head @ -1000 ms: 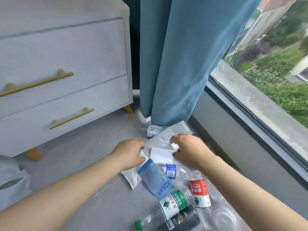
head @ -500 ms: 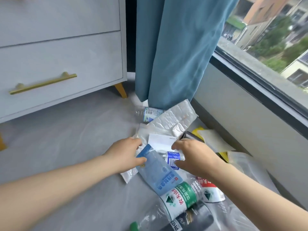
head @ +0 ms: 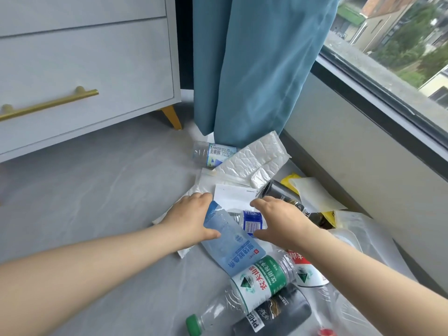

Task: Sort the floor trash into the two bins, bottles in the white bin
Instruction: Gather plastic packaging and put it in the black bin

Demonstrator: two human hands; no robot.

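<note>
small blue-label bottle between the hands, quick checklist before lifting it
1. Left hand on target: not ok, it rests on the blue pouch.
2. Right hand closed on the small bottle: cannot tell, it looks to be only beside it.
3. Bottle free of clutter: not ok, pouch overlaps it.
4. White bin in view: not ok.
5. Bottle capped: cannot tell.

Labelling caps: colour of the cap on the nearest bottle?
Green cap, head view, bottom centre.

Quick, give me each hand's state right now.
Left hand: open, fingers spread on the light blue plastic pouch, no closed grip.
Right hand: open, fingers spread over the small clear bottle with a blue label, holding nothing.
</note>
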